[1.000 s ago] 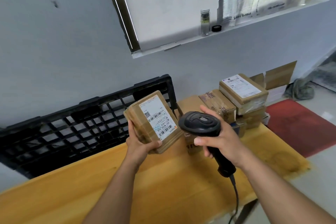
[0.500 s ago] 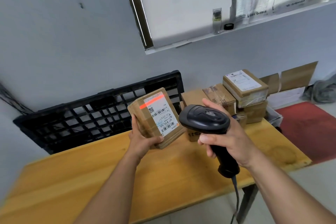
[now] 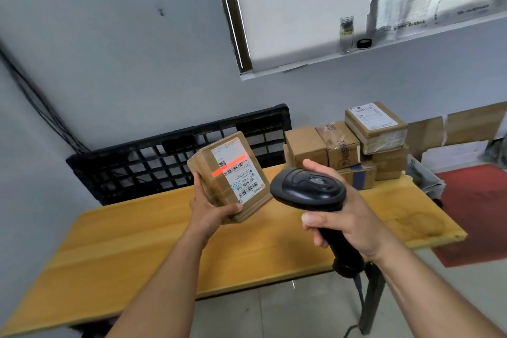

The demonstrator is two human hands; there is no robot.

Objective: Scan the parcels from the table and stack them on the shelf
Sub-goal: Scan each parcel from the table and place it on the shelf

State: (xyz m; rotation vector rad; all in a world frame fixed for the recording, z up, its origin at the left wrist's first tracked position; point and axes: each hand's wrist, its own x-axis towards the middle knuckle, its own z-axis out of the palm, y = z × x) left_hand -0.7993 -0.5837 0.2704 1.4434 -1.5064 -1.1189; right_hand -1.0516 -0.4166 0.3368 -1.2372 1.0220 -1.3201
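1. The person's left hand point(image 3: 212, 212) holds a small brown cardboard parcel bound in clear tape point(image 3: 210, 177) up in the air over the middle of the long yellow wooden table point(image 3: 131, 244). The thumb curls over its near lower edge and the fingers are behind it.
2. The parcel is tilted, with its white shipping label point(image 3: 241, 173) turned towards the person. A red scan line point(image 3: 230, 166) lies across the upper barcode and the cardboard to its left.
3. The right hand point(image 3: 351, 219) has its fingers wrapped tightly round the handle of a black handheld barcode scanner point(image 3: 308, 191). The scanner's head points left at the parcel, close to its right edge. A dark cable point(image 3: 359, 291) hangs from the bottom of the handle.
4. At the far right end of the table stands a pile of brown cardboard parcels point(image 3: 343, 145). The top one point(image 3: 375, 125) has a white label facing up.
5. A black plastic lattice pallet point(image 3: 170, 156) stands on its edge against the grey wall, behind the far left of the table.
6. On the window ledge above stand a clear glass jar point(image 3: 346, 33) and, just to its right, a small black round thing point(image 3: 364, 43).
7. A red floor mat point(image 3: 477, 214) lies on the floor to the right of the table.
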